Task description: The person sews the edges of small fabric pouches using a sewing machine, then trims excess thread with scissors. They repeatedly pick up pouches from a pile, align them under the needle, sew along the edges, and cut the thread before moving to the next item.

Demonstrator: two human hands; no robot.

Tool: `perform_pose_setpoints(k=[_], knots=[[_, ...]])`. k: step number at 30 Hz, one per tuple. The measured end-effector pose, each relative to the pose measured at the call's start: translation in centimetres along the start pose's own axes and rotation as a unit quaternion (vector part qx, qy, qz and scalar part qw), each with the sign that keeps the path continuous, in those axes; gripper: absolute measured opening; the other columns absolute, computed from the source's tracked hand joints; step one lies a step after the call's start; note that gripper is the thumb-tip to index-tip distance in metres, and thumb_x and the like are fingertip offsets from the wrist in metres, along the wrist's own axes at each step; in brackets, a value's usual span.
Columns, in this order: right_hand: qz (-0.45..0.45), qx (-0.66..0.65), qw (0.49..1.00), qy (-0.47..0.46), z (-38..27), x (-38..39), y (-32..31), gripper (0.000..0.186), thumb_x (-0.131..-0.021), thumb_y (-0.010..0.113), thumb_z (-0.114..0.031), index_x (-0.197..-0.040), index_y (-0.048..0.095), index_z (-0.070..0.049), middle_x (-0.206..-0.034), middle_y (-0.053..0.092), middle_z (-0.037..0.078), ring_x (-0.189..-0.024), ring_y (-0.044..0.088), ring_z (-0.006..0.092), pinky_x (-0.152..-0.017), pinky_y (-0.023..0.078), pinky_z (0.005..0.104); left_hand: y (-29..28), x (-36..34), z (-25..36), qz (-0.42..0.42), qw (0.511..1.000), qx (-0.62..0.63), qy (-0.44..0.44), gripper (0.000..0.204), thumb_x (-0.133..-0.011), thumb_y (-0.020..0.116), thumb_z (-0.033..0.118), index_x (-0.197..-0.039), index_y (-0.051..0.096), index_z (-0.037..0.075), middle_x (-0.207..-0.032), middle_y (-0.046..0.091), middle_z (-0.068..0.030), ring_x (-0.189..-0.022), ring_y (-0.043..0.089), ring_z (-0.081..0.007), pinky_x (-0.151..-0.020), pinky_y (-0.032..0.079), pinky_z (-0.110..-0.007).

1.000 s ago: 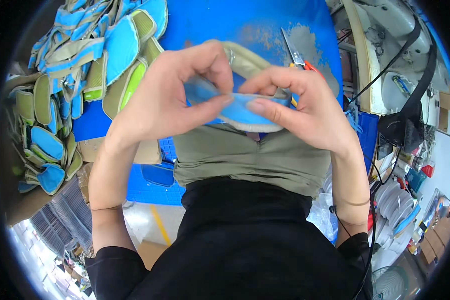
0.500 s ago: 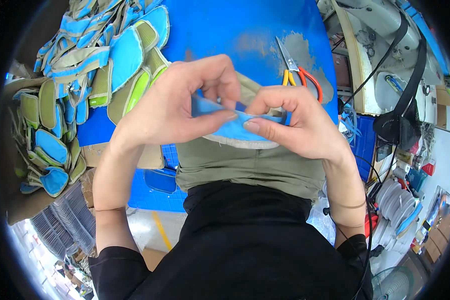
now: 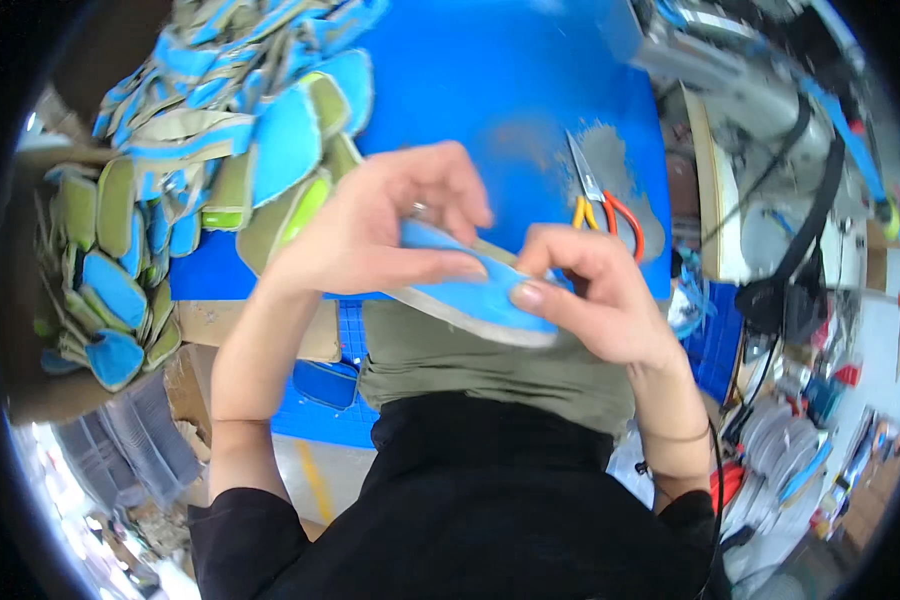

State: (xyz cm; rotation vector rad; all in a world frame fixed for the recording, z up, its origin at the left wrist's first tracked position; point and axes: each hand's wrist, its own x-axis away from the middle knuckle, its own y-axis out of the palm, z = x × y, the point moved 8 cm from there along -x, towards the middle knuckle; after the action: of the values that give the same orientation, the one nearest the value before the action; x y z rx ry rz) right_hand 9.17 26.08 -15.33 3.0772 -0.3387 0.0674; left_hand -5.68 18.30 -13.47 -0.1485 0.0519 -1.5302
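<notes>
Head view: right hand (image 3: 610, 302) pinches blue cloth (image 3: 485, 300), can't tell if left hand (image 3: 368, 226) does, so steady that ten-o'clock end.

A head-worn fisheye looks down at the near tabletop (image 3: 440, 95).

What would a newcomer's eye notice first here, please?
Probably the blue piece at the centre, between the left hand and the right hand. Next come the scissors with orange and yellow handles, lying beyond the right hand on the blue table, and the heap of blue and green pieces at upper left.
</notes>
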Motion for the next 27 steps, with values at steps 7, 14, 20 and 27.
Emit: perform_pose_setpoints(k=[7, 14, 20, 27], knots=[[0.106, -0.262, 0.952, -0.116, -2.3, 1.7, -1.5, 0.024, -0.091, 0.081, -0.02, -0.087, 0.064, -0.003, -0.084, 0.057, 0.004, -0.076, 0.055, 0.0131, -0.069, 0.043, 0.0291, 3.0, -0.1, -4.1, -0.133, 0.955, 0.261, -0.04, 0.056, -0.078, 0.094, 0.02, -0.12, 0.064, 0.002, -0.096, 0.073, -0.0033, -0.087, 0.066, -0.0068, -0.074, 0.05, -0.022], [0.162, -0.532, 0.805, -0.206, -1.8, 3.0, -7.7, 0.023, -0.098, 0.065, -0.013, -0.118, 0.063, -0.003, -0.105, 0.055, 0.003, -0.096, 0.058, 0.0138, -0.083, 0.045, 0.0331, 3.2, 3.6, -10.6, -0.006, 0.865, 0.502, 0.007, 0.048, -0.095, 0.079, 0.027, -0.128, 0.056, 0.001, -0.093, 0.076, -0.0076, -0.076, 0.068, -0.0069, -0.071, 0.053, -0.024], [0.171, -0.581, 0.762, -0.23, 1.5, 4.3, -9.6, 0.018, -0.097, 0.063, -0.006, -0.114, 0.066, -0.003, -0.1, 0.055, 0.001, -0.091, 0.055, 0.0116, -0.087, 0.042, 0.0329, 0.9, 4.1, -10.9, 0.164, 0.881, 0.444, -0.012, 0.031, -0.098, 0.075, 0.015, -0.121, 0.058, 0.004, -0.085, 0.071, -0.0013, -0.072, 0.064, -0.0046, -0.071, 0.051, -0.021], [0.227, -0.529, 0.787, -0.223, 1.3, 5.7, -9.5, 0.031, -0.092, 0.072, -0.01, -0.119, 0.059, -0.004, -0.101, 0.053, 0.004, -0.091, 0.055, 0.0137, -0.08, 0.046, 0.0341, -1.0, 4.4, -9.2, 0.185, 0.917, 0.353, 0.018, 0.028, -0.095, 0.075, 0.01, -0.116, 0.057, 0.007, -0.097, 0.071, -0.0021, -0.083, 0.066, -0.0055, -0.072, 0.05, -0.023]])
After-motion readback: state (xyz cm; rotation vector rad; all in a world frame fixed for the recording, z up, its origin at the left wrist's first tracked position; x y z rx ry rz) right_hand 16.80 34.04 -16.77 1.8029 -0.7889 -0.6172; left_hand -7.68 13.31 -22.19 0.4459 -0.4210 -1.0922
